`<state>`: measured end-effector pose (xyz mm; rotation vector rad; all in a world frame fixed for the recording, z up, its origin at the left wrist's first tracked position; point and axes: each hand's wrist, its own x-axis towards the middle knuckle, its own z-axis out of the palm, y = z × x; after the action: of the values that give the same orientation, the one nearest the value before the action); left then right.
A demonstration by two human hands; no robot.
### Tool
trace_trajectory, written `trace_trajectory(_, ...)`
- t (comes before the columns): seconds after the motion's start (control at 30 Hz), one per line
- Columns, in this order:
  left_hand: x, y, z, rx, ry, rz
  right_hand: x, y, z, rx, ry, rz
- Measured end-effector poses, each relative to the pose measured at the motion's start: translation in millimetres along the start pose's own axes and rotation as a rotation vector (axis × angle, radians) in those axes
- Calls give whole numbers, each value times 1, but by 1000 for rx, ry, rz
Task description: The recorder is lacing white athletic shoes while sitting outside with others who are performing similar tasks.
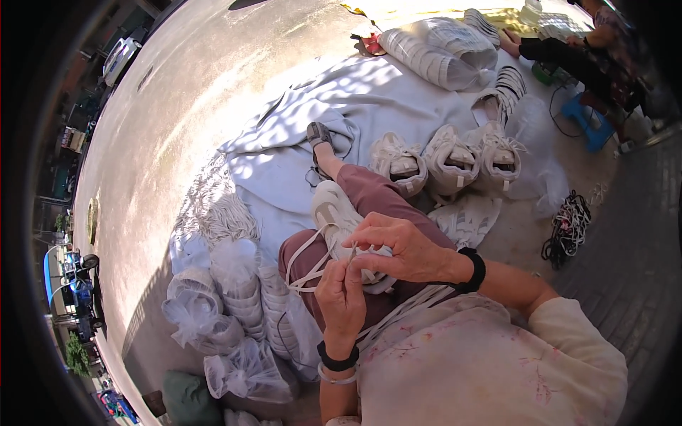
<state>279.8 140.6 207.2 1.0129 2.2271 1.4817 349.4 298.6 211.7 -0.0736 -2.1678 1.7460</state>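
Observation:
A white lace-up shoe point(330, 204) rests on my lap over the maroon trousers, partly covered by my hands. White shoelaces point(310, 259) loop out from its left side. Just above the shoe, my left hand point(341, 302) and my right hand point(405, 248) meet with fingertips pinched together. Between them runs a thin piece of white lace; its end is too small to make out clearly. More loose white laces point(408, 304) lie across my lap under my right wrist. Both wrists wear black bands.
Three white shoes point(452, 162) stand in a row on a pale cloth point(376, 92). Stacked shoe parts in clear bags point(245, 369) lie at left, beside a heap of white laces point(231, 216). A dark-and-white cord bundle point(567, 226) lies at right. Another person sits near a blue stool point(588, 121).

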Motion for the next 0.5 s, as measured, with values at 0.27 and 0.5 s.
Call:
trace_trajectory(0.27,-3,-11,8,-229,55,-172,1,20,11,53,-24,-8)
trace_trajectory(0.5,-19,-27,5,-213,80,-260,-9,21,-15,687,95,347)
